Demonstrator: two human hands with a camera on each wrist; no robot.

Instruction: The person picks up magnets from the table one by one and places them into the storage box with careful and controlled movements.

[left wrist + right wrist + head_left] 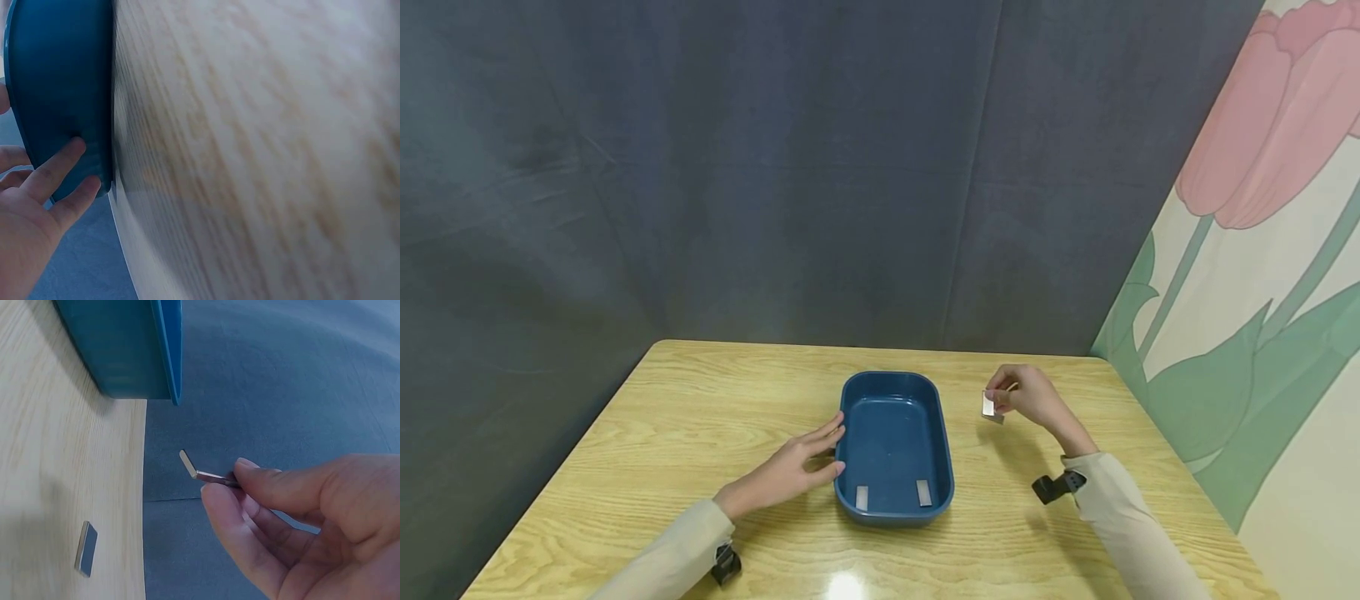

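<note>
A deep blue plastic tray (891,442) with rounded corners rests on the wooden table. Spread fingers of my left hand (786,472) touch its left side; the left wrist view shows fingertips on the outer wall (62,69). Inside the tray, near its front end, lie two small silvery rectangular plates, one at left (862,498) and one at right (923,492). To the tray's right, my right hand (1028,395) pinches a thin silvery plate (212,479) above the table. Another thin piece (187,464) stands off its end at an angle. Whether they are joined cannot be told.
One more small flat plate (86,549) lies on the table in the right wrist view. The wooden table (737,392) ends at a dark curtain (812,167) behind. A wall painted with tulips (1247,333) stands at right.
</note>
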